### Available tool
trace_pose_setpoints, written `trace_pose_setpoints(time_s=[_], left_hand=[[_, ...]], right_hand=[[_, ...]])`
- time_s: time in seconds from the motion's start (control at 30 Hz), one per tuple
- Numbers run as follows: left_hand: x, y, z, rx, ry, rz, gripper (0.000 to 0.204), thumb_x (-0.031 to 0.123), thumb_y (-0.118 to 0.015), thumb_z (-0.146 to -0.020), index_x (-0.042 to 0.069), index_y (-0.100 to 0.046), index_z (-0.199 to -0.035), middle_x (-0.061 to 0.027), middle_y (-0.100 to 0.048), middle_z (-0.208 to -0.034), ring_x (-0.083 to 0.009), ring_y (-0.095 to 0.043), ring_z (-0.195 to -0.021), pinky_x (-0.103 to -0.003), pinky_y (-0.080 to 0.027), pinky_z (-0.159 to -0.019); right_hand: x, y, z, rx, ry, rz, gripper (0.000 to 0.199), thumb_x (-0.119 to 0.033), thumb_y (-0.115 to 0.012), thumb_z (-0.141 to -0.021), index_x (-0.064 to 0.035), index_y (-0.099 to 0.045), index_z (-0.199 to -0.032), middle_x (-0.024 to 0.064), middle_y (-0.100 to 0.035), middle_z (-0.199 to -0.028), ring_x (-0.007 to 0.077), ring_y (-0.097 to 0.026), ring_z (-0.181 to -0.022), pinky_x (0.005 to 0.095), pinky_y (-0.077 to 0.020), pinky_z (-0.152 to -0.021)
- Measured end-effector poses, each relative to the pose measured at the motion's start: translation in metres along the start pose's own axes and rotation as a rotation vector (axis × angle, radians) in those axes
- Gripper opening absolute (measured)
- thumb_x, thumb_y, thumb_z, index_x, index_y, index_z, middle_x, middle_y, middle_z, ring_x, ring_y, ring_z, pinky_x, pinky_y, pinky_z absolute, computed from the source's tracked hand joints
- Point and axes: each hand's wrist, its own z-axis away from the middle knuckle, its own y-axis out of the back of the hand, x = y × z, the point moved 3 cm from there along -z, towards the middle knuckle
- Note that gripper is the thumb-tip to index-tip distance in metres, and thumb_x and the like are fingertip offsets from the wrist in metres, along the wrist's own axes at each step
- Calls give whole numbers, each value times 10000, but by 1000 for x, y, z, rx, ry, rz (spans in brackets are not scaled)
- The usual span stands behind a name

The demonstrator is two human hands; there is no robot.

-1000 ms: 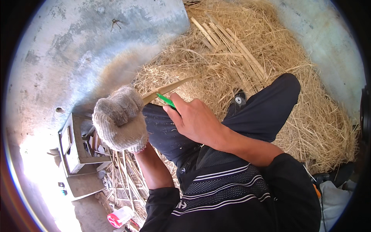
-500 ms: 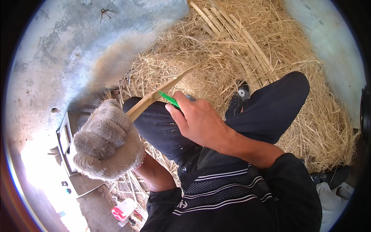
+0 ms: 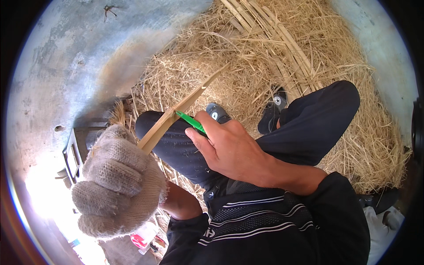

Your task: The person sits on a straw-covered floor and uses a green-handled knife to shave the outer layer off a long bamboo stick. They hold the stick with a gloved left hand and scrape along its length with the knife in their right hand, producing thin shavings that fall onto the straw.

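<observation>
Here, the left hand (image 3: 121, 181), in a thick knitted glove (image 3: 110, 203), was closed in a full fist around the near end of a pale strip (image 3: 185, 102), perhaps bamboo. The strip slanted up and rightward in the air across the dark-trousered left thigh (image 3: 176, 145), its thin tip pointing over the straw (image 3: 353, 145). The bare right hand (image 3: 234, 148) had its fingers curled round a green tool (image 3: 192, 121) whose end met the strip's side; any blade was too small to make out. If that end was sharp, a slip could have driven it into the glove or thigh, and heavy pressure might have split the narrow part. The thigh left little room beneath. Dark shoes (image 3: 276, 108) rested on the straw; similar strips (image 3: 282, 39) lay toward its far edge. Past its left edge, the glove partly hid a red-and-white container (image 3: 143, 236).
</observation>
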Motion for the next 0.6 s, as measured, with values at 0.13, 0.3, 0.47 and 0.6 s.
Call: trace_pose_setpoints(time_s=[0.13, 0.3, 0.47, 0.6], left_hand=[[-2, -40, -6, -254, 12, -67, 482, 487, -402, -941, 255, -331, -525, 54, -294, -419, -82, -217, -354, -232, -236, -460], [0, -46, -8, -285, 44, -88, 474, 461, -423, -933, 259, -341, -511, 66, -324, -419, -81, -251, -358, -233, -231, -464], [3, -44, -7, -311, 48, -154, 472, 446, -423, -930, 257, -338, -506, 73, -324, -418, -79, -273, -371, -234, -234, -485], [-4, -41, -3, -343, 50, -66, 451, 409, -419, -918, 246, -326, -508, 63, -310, -423, -90, -259, -378, -252, -241, -502]], right_hand=[[0, 2, -1, -28, -21, -44, 290, -193, -556, -962, 77, -514, -1061, 215, -553, -529, 408, -602, -505, 468, -457, -460], [-3, 5, -4, 22, -20, -99, 266, -183, -562, -958, 66, -511, -1034, 210, -547, -522, 405, -597, -497, 468, -449, -455], [3, -1, -4, -19, -23, -34, 240, -191, -568, -953, 36, -511, -1006, 202, -546, -519, 400, -593, -490, 465, -463, -448], [22, -7, -1, 103, 60, 174, 191, -150, -607, -932, 17, -523, -972, 182, -527, -525, 374, -577, -472, 460, -430, -435]])
